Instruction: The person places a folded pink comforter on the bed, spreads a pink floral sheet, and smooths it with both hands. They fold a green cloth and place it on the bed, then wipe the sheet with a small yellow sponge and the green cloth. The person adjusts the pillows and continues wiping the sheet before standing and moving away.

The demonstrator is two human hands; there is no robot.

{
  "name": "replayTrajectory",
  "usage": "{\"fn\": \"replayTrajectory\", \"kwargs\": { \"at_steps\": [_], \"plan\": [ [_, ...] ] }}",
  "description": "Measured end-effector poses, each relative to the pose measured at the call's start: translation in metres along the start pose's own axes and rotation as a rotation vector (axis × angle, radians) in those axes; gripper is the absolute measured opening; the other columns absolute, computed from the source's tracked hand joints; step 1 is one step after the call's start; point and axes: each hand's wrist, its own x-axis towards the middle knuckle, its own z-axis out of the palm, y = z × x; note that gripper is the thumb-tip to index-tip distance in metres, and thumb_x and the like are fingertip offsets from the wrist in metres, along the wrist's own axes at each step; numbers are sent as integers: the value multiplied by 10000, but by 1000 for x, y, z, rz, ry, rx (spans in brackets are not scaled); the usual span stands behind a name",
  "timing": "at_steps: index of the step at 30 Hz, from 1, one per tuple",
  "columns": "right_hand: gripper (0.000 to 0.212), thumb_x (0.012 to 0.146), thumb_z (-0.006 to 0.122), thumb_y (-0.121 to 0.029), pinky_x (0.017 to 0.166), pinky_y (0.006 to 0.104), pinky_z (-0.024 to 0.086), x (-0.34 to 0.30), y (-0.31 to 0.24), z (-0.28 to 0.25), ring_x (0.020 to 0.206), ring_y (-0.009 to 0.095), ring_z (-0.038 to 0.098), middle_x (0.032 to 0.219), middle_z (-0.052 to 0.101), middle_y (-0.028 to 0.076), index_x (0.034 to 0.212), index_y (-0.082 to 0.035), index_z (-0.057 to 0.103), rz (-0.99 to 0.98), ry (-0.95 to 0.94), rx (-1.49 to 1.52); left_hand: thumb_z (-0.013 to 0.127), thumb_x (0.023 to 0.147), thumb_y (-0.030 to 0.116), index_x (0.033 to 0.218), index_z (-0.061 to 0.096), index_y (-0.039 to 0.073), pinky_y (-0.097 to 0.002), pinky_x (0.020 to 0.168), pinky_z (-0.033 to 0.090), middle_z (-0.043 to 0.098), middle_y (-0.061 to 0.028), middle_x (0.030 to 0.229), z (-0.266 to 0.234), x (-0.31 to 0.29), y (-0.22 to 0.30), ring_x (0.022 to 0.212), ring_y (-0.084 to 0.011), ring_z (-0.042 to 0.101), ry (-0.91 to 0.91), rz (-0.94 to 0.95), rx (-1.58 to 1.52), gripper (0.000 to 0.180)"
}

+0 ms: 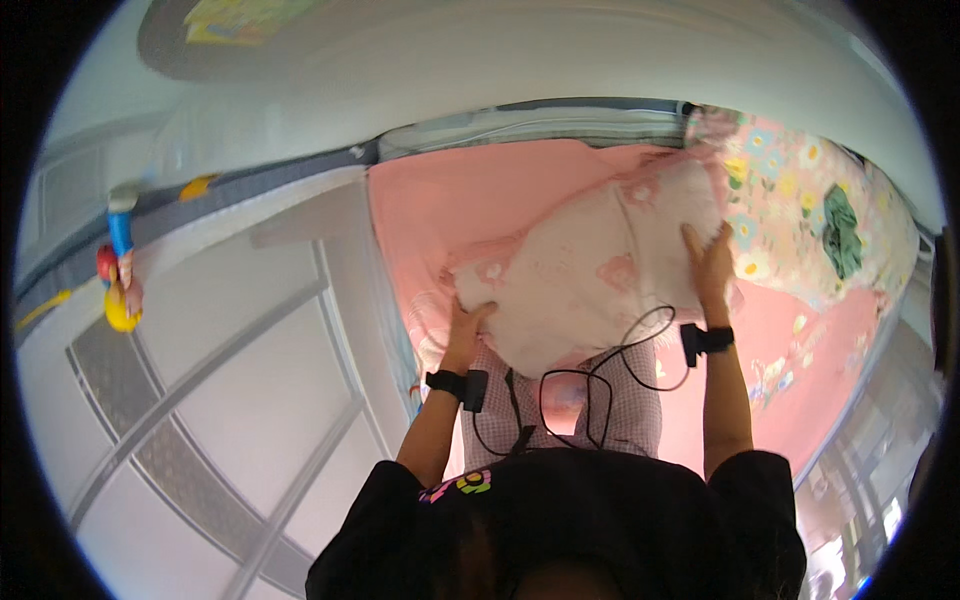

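A pale pink and white pillow [570, 270] with a ruffled pink edge and faint flower patterns lies tilted in front of me, its right end higher. My left hand [466, 332] grips its lower left side, thumb on top and the other fingers mostly out of sight. At the right end, my right hand [711, 268] holds the edge, with its thumb over the pale face. Beneath the pillow spreads a pink bed sheet [430, 205].
A flowered quilt [775, 205] with a crumpled green cloth [842, 232] on it lies at the right. Black cables [590, 378] hang over my checked trousers [630, 410]. White panelled cabinet doors [220, 400] stand left, near a colourful toy [122, 270].
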Motion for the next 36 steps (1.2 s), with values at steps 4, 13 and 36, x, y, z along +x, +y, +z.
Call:
{"fn": "replayTrajectory", "kwargs": {
  "at_steps": [4,13,36],
  "plan": [
    [547,871,664,-421,754,435,443,-2,-29,24,832,327,569,874,581,255,1052,73,515,85,52,314,681,800,130,1120,569,0,-307,715,529,624,-72,973,-22,34,88,826,-182,616,88,160,175,363],
    [450,876,606,-214,871,457,431,60,-83,77,1005,387,517,1075,505,254,1221,27,446,-140,-10,255,717,762,172,1193,495,-41,-462,926,423,517,-218,1123,-46,111,218,1089,-386,486,550,905,1626,530],
    [616,731,751,-374,982,434,425,73,388,-52,1215,338,497,1320,547,126,1278,-153,574,224,-127,-54,670,765,448,1412,397,116,-613,1055,197,388,-188,1446,101,248,67,1334,-421,309,-429,185,2378,777]
  ]
}}
